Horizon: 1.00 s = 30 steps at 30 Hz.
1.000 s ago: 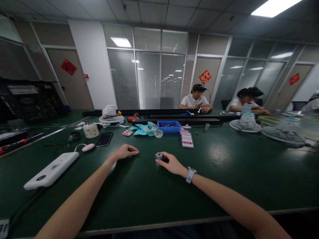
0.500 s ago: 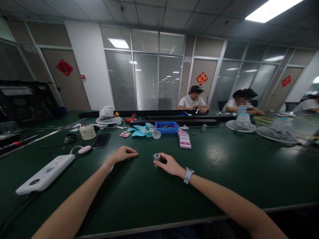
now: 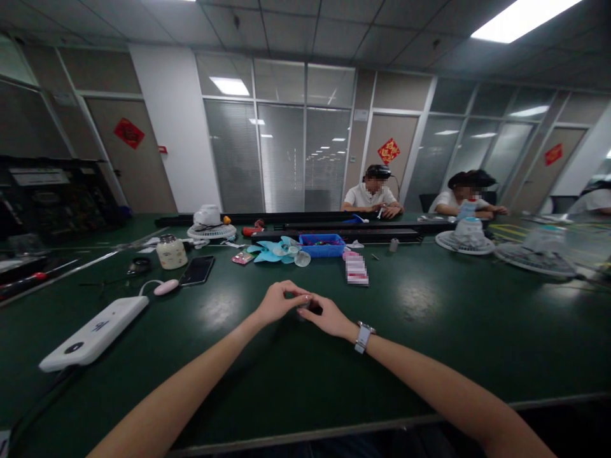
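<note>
A small grey metal cylinder (image 3: 302, 310) stands on the green tabletop, mostly covered by fingers. From its right side, my right hand (image 3: 333, 317) grips it between thumb and fingers, a watch on that wrist. Over its top reaches my left hand (image 3: 281, 301), thumb and fingertips closed around the upper end and touching the right fingers. Whether a smaller part sits under the left fingertips is hidden.
Beyond my hands lie blue fan blades (image 3: 272, 250), a blue bin (image 3: 322, 245) of small parts and a pink-and-white packet (image 3: 356, 269). A phone (image 3: 197, 270), jar (image 3: 170, 252) and white power strip (image 3: 98, 333) are left. Fan assemblies (image 3: 466, 237) stand right. People sit opposite.
My left hand has moved right and closed over the cylinder's top. My right hand keeps its hold on the cylinder in nearly the same place.
</note>
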Available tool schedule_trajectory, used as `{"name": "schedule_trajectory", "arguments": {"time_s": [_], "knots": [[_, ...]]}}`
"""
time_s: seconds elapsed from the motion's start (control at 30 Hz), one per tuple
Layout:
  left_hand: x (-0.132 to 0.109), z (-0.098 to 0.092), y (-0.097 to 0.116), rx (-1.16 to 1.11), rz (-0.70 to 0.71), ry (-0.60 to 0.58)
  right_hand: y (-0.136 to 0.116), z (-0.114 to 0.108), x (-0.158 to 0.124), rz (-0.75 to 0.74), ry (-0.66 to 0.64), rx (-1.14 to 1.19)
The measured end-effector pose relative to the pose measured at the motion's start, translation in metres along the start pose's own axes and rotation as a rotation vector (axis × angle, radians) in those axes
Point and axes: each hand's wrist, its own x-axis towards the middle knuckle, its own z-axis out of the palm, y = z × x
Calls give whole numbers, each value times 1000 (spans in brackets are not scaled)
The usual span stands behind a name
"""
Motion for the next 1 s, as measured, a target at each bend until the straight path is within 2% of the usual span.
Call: {"name": "schedule_trajectory", "arguments": {"time_s": [0.3,0.73,1.0], "knots": [[1,-6,5,70,-7,30,-3,0,0,11,6,-12],[6,-14,18,282,125,-54,3,0,1,-2,-16,24],[5,-14,22,355,132,-62,-1,0,1,-2,-7,12]]}}
